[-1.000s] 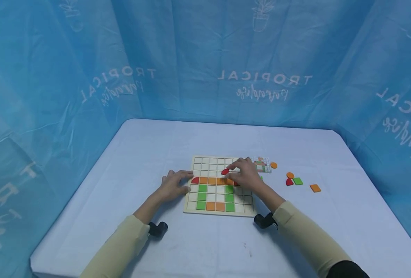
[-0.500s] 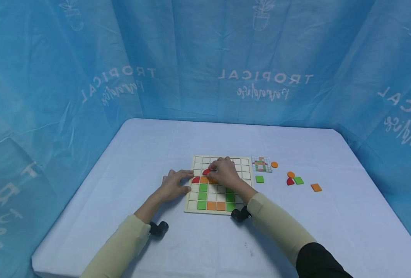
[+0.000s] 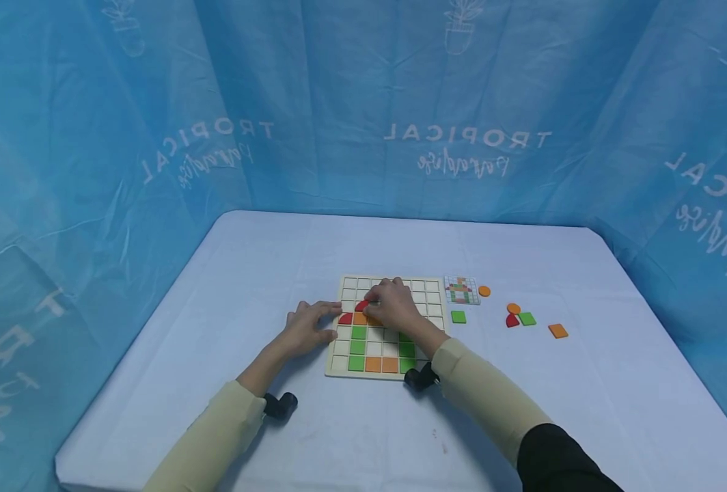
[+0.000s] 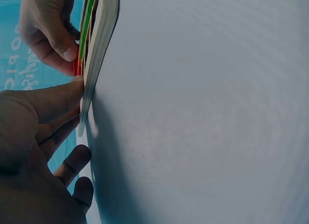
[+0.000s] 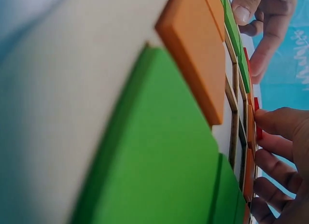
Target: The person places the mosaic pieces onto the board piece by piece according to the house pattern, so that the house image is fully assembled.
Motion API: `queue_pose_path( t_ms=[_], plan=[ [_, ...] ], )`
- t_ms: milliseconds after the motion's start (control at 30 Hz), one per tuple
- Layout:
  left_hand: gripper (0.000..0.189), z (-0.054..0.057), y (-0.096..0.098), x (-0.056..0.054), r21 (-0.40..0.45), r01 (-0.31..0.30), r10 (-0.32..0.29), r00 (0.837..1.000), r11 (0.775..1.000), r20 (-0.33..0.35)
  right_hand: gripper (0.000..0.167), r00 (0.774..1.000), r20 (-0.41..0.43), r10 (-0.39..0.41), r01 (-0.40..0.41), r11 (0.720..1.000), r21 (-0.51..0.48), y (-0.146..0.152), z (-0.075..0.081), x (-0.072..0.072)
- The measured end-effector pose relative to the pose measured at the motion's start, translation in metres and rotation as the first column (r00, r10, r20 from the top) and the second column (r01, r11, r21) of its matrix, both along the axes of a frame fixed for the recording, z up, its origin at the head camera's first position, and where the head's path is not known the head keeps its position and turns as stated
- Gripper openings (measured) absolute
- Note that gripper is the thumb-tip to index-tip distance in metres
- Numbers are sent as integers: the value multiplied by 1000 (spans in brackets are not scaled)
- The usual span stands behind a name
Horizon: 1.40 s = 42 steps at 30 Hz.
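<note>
White tablecloth [image 3: 339,437] runs well past every edge of the square pale wooden grid board [image 3: 425,298], whose nine-o'clock side the left hand [image 3: 305,329] touches with extended fingers. At two o'clock from there, over the board, the right hand [image 3: 394,304] pinches between thumb and finger a thin curve-sided red tile [image 3: 361,306].

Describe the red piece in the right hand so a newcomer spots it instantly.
On the white table, find the gridded board. Over its left half is the right hand, pinching the red piece in its fingers. Unlike the seated red piece at the board's left edge and the loose red piece off its right side, this one is held.
</note>
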<state>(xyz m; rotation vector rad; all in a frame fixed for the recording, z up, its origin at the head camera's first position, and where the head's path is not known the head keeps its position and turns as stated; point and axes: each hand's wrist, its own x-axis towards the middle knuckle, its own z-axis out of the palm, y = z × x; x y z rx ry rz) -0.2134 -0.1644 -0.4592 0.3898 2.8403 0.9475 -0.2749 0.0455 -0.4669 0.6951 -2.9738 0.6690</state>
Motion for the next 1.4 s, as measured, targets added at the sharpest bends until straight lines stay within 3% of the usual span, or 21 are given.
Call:
queue_pose_path(
  t_ms=[500,1033,1400],
  plan=[
    [49,0,0,1,0,2,-2,1000,1000,3,23,1000,-7,-1,1,1000,-10,0,-3,0],
    [50,0,1,1,-6,2,-2,1000,1000,-8,22,998,-21,-54,54,998,-28,0,-4,1],
    [49,-2,1,1,-2,-3,3,1000,1000,-13,25,999,-29,-43,39,993,-111,17,1,3]
  ],
)
